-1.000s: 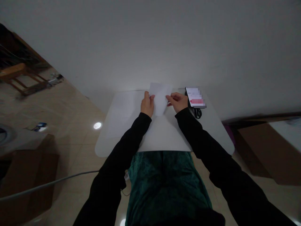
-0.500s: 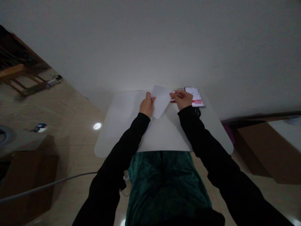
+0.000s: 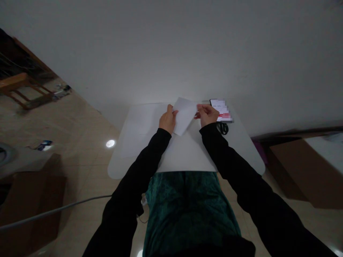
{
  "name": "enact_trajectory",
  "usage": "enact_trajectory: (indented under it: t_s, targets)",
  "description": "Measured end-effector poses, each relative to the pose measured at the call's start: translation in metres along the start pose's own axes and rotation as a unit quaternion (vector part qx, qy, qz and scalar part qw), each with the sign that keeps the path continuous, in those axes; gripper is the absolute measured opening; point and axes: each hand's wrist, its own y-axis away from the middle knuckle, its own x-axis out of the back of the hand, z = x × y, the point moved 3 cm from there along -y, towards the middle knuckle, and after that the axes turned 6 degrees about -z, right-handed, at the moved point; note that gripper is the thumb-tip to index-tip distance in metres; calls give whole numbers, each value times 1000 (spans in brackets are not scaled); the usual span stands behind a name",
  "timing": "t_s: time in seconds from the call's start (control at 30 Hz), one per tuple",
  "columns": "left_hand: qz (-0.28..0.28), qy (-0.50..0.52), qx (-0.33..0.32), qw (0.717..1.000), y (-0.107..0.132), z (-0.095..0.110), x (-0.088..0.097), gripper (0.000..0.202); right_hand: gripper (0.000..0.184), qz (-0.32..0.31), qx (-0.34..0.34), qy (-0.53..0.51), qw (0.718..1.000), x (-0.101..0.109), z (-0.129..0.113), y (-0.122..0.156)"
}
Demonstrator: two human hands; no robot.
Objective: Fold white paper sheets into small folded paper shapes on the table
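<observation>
A small piece of white paper (image 3: 184, 116), seemingly folded, is held up above the table between my two hands. My left hand (image 3: 168, 120) pinches its left edge between thumb and fingers. At the upper right corner, my right hand (image 3: 207, 114) closes its thumb and fingertips on the paper. Larger white sheets (image 3: 146, 119) lie flat on the left part of the white table (image 3: 191, 159). Just right of my right hand rests a phone (image 3: 221, 110) with a lit, partly blurred screen. A black looped object (image 3: 223, 128) lies below the phone, partly behind my sleeve.
The table stands against a pale wall (image 3: 171, 46). Cardboard boxes stand on the floor at left (image 3: 37, 203) and right (image 3: 305, 167). A grey cable (image 3: 56, 211) runs across the lower left. A wooden stool (image 3: 23, 84) is farther off at left.
My right hand has shifted slightly and its fingers have drawn closer together at the paper's corner. The paper has tilted and moved a little to the right. My left hand is nearly still.
</observation>
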Motion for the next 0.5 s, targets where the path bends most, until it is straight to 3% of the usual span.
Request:
enact_trajectory:
  t_s: [0.1,0.23,0.4,0.5]
  targets:
    - [2,-9,8,1000,-1,-3,0,22,49,-8,-61,-34,997,-7,8,4]
    - [16,-8,14,1000,-2,-7,1,17,56,-95,-120,-37,988,-19,14,11]
    - [17,-24,25,999,0,-6,1,19,56,-77,-70,-3,995,-20,10,19]
    - [38,-7,34,999,-1,-9,3,19,53,-79,-76,13,994,-23,11,25]
